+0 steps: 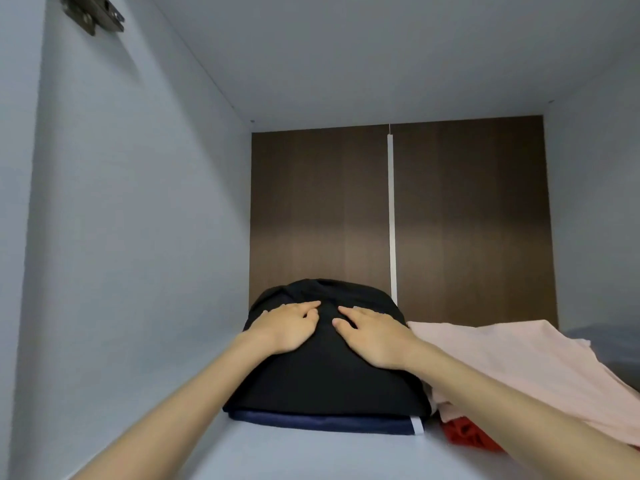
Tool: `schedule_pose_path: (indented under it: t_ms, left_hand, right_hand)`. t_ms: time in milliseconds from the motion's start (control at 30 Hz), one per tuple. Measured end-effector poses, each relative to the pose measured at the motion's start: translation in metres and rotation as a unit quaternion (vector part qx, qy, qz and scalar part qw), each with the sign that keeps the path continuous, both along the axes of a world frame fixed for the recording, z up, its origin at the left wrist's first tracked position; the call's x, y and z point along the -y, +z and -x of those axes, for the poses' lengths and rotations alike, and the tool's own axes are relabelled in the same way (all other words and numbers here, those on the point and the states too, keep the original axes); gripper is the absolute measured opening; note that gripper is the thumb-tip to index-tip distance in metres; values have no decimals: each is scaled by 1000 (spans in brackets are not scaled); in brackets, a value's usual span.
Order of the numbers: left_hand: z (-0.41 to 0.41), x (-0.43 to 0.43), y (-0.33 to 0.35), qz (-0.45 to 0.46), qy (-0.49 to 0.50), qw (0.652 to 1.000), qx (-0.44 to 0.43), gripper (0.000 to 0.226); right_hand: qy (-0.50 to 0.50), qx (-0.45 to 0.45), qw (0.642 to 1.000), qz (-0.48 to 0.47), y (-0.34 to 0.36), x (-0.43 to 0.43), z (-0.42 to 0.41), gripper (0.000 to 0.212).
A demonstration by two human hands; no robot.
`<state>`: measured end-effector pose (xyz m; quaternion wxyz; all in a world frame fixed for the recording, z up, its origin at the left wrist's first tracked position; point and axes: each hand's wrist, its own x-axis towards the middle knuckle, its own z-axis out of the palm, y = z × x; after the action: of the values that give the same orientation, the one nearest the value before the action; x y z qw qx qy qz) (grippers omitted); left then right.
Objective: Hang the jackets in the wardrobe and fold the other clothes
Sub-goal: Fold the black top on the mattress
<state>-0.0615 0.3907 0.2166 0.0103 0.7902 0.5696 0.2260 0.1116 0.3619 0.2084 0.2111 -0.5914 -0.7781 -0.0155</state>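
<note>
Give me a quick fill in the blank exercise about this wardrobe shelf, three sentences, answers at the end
1. The left hand and right hand rest flat on a folded garment coloured ____.
2. Under the pink garment peeks a cloth coloured ____.
3. The back panel is ____ wood.
Missing: black, red, brown.

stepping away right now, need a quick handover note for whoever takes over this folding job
Left hand: open, flat on the black folded garment.
Right hand: open, flat on it too.
That garment lies on a folded navy garment on the wardrobe shelf. To its right, a pink garment lies loosely over a red garment.
Done: black and navy stacked.
Left: pink looks untidy, may need refolding. No jackets in view, so hanging cannot be judged.
</note>
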Motion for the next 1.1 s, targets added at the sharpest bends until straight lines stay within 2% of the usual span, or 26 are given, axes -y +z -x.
schedule_pose_path:
  t_ms: [267, 400, 467, 600, 900, 1100]
  left_hand:
    - [5, 32, 0, -40, 14, 999, 34, 45]
    - [13, 68, -3, -98, 14, 994, 56, 41]
    - [16, 91, -7, -138, 4, 986, 96, 37]
    - [16, 139, -26, -194, -31, 966, 167, 36]
    - [-8, 243, -64, -222, -125, 947, 198, 41]
    - [-30, 314, -84, -189, -159, 950, 191, 42]
  right_hand:
    - [-28, -56, 995, -82, -3, 37, -5, 45]
    - [-25, -107, 986, -122, -1, 72, -16, 34]
    - [-19, -134, 977, -163, -3, 94, -23, 32]
    - [-32, -123, 961, -244, -18, 147, -36, 31]
    - [-48, -167, 956, -238, -57, 262, -60, 31]
    - [-52, -179, 959, -213, -81, 337, -69, 29]
